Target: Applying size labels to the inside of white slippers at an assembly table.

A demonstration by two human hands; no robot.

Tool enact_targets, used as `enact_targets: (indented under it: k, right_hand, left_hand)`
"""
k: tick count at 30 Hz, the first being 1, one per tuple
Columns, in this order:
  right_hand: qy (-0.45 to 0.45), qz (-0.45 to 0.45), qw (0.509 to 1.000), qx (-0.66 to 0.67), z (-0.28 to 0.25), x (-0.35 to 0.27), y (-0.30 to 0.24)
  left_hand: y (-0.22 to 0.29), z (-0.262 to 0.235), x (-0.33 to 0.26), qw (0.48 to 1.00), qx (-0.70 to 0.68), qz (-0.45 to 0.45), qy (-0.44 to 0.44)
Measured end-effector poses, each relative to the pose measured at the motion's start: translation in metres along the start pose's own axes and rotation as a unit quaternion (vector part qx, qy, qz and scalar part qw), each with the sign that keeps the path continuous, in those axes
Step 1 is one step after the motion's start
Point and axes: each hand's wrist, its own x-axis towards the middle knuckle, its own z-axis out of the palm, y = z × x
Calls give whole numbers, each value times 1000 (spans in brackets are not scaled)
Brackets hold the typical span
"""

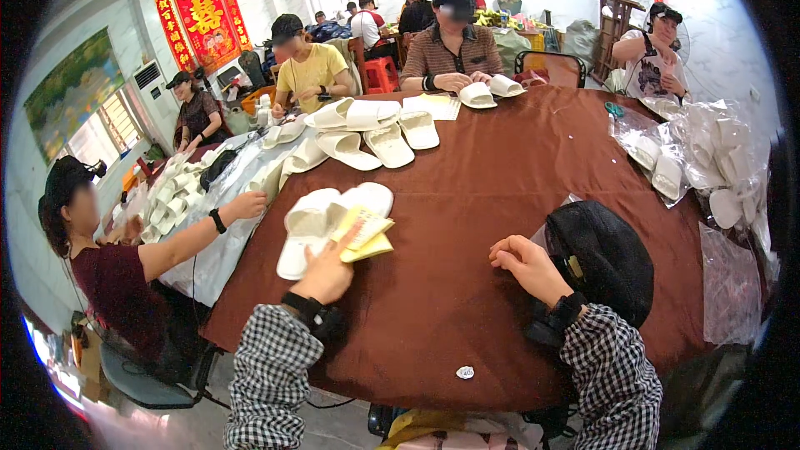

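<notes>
My left hand (327,273) is closed on a few yellow paper slips (367,237), some printed, which fan out past the fingers. Just beyond it, a pair of white open-toed slippers (302,242) lies on the brown tablecloth (467,292), and the slips partly cover the right one. My right hand (533,268) hovers over or rests on the cloth, loosely curved and open, with nothing visible in it. Right beside it sits a black mesh bag or cap (602,258). Checked black-and-white sleeves cover both my forearms, and dark bands circle the wrists.
More white slippers (387,146) are heaped at the table's far left, others (175,200) on a sheeted table. Clear plastic bags with slippers (717,158) line the right edge. A small round white sticker (465,372) lies near the front. Several people sit around, one reaching in from the left.
</notes>
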Motion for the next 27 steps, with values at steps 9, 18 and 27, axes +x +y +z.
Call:
enact_targets:
  k: [9,18,27]
  right_hand:
    - [-17,5,996,-86,-2,-4,-6]
    - [-25,34,995,-88,0,-1,-11]
    - [-34,-11,991,-132,2,1,-9]
  left_hand:
    - [-173,-11,36,989,0,-61,132]
    - [-228,-37,40,953,57,-249,162]
    - [-54,-27,81,953,174,49,241]
